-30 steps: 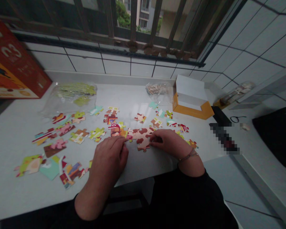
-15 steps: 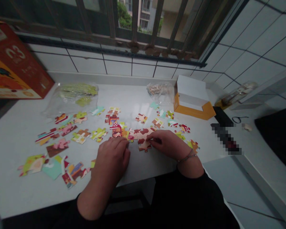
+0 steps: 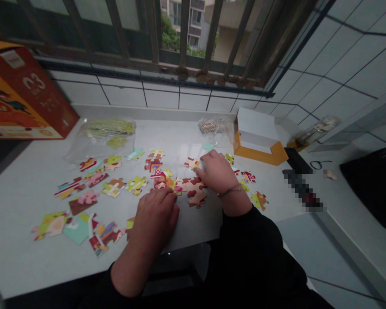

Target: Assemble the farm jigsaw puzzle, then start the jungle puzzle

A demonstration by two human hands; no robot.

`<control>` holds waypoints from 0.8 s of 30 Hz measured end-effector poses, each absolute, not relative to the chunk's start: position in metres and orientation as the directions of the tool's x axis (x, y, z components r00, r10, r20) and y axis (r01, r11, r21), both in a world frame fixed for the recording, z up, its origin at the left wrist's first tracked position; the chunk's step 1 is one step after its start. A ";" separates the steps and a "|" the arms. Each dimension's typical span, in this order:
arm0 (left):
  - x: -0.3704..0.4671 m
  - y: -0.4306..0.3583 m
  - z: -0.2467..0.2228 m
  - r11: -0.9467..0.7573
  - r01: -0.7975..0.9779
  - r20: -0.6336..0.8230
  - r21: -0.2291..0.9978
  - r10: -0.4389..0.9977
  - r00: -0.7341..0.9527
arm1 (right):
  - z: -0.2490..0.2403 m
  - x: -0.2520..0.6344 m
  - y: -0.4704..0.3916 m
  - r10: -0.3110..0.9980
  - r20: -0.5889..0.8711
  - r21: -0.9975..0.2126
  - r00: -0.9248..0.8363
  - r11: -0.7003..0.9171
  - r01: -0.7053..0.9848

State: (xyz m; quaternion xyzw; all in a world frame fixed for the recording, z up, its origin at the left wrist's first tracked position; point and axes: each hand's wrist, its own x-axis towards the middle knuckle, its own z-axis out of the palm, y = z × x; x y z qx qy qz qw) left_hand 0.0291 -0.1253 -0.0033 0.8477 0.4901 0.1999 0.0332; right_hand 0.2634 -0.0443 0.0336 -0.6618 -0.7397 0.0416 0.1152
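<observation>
Joined jigsaw pieces (image 3: 195, 185) with a brown-and-white cow and a red barn lie mid-table. My left hand (image 3: 157, 212) rests at their lower left edge, palm down, fingers bent loosely over the barn side; its fingertips are partly hidden. Above the cow's back is my right hand (image 3: 216, 171), its thumb and forefinger spread apart with nothing visibly held. Just left of those fingers lies a loose cream-and-brown jigsaw piece (image 3: 191, 162). Whether the fingers touch it, I cannot tell. Some pieces are hidden under the right hand.
Loose jigsaw pieces (image 3: 111, 186) are scattered on the left, and several (image 3: 260, 200) on the right. Behind lie a plastic bag of green pieces (image 3: 111, 128), another clear bag (image 3: 214, 127) and an open yellow box (image 3: 260, 154). A large orange box (image 3: 41, 98) stands at left.
My right hand has left the cow's lower piece and moved up and left towards the loose cream-and-brown piece, its fingers spreading. My left hand stays by the joined pieces. The view has shifted slightly.
</observation>
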 end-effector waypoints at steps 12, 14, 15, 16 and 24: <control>0.029 -0.128 -0.008 -0.520 0.806 0.325 0.284 0.843 0.430 | 0.011 0.266 -0.022 0.991 0.062 -0.328 -0.119 0.133 0.935; 0.029 -0.128 -0.007 -0.517 0.812 0.326 0.270 0.843 0.428 | 0.009 0.267 -0.021 0.989 0.073 -0.337 -0.126 0.144 0.930; 0.029 -0.128 -0.006 -0.516 0.815 0.324 0.265 0.843 0.429 | 0.009 0.268 -0.021 0.988 0.084 -0.342 -0.128 0.149 0.928; 0.029 -0.127 -0.005 -0.515 0.817 0.322 0.262 0.844 0.429 | 0.010 0.269 -0.022 0.986 0.101 -0.347 -0.129 0.157 0.925; 0.029 -0.126 -0.003 -0.514 0.809 0.295 0.284 0.850 0.436 | 0.031 0.319 -0.072 0.965 0.120 -0.410 -0.233 0.262 0.874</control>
